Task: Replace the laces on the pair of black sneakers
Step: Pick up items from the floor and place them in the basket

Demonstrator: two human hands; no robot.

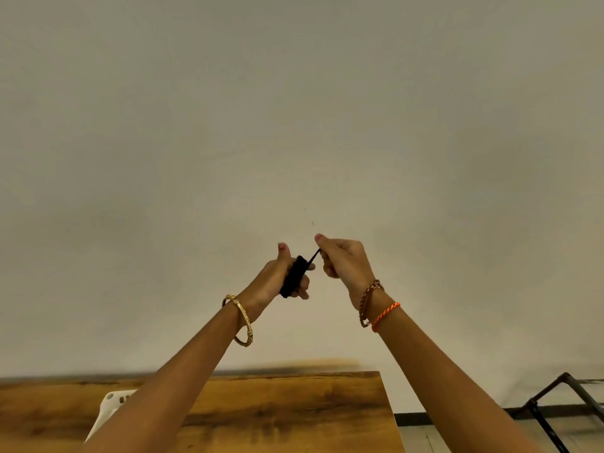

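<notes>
Both my hands are raised in front of a plain pale wall. A black lace (293,275) is wound in a thick bundle around the fingers of my left hand (282,276), whose thumb points up. My right hand (343,261) pinches the free end of the lace between thumb and fingers, just right of the bundle. A short taut stretch of lace runs between the two hands. No sneakers are in view.
A wooden table (294,410) lies below my arms, ending at its right edge near the middle of the view. A white plastic object (109,410) sits on it, partly hidden by my left forearm. A black metal frame (555,397) stands at lower right.
</notes>
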